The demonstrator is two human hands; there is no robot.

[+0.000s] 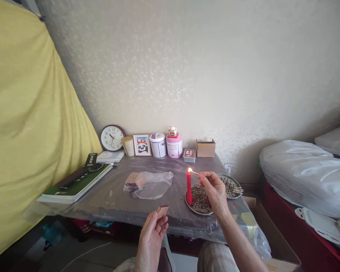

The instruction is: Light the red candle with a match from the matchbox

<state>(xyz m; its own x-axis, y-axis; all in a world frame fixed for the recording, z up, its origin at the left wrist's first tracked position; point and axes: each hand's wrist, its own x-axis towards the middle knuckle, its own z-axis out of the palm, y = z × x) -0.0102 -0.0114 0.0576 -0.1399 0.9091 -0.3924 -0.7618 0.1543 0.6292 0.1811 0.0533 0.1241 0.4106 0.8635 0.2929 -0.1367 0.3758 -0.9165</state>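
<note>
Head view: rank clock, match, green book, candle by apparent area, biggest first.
1. Green book
2. Clock
3. Candle: tall but thin, so less area than the clock
4. Match: visible part only; the right hand covers its end

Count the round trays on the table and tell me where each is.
2: one tray under the red candle, the other tray farther right, with thin sticks at its edge. The right hand partly covers both.
</note>
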